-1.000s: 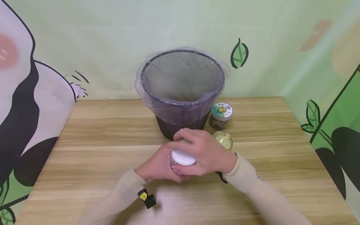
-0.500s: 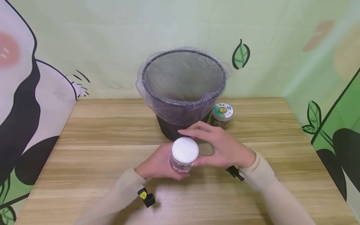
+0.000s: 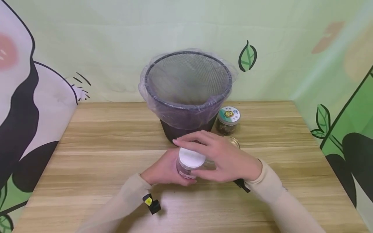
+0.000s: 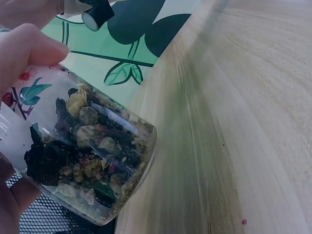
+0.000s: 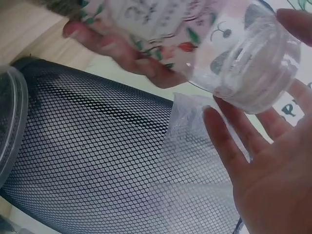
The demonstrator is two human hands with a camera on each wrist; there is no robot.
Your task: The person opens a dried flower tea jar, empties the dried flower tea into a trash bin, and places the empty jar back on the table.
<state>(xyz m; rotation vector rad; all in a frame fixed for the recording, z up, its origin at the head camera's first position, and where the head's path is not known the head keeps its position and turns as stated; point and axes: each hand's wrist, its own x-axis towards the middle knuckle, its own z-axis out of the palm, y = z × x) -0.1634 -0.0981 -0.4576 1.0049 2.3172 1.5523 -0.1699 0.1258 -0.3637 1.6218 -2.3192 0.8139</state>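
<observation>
In the head view my left hand (image 3: 163,170) grips a clear jar (image 3: 185,173) by its side, above the table. The jar has a white round top (image 3: 191,157) and a floral label. The left wrist view shows dried flowers and leaves (image 4: 87,146) inside it. My right hand (image 3: 224,157) is at the jar's upper end, its fingers extended over the far side and its thumb by the near side. In the right wrist view the threaded clear neck (image 5: 263,68) lies between thumb and fingers; firm contact cannot be told.
A black mesh bin (image 3: 187,124) with a clear plastic liner (image 3: 145,85) stands behind the hands. To its right is a jar (image 3: 228,119) with a green-and-white lid. A round gold-rimmed thing (image 3: 234,141) is partly hidden by my right hand. Printed walls border the wooden table (image 3: 105,136).
My right hand was over the jar's top, drew back to the right, baring the white top, and has now moved back partly over it. The left hand keeps its hold.
</observation>
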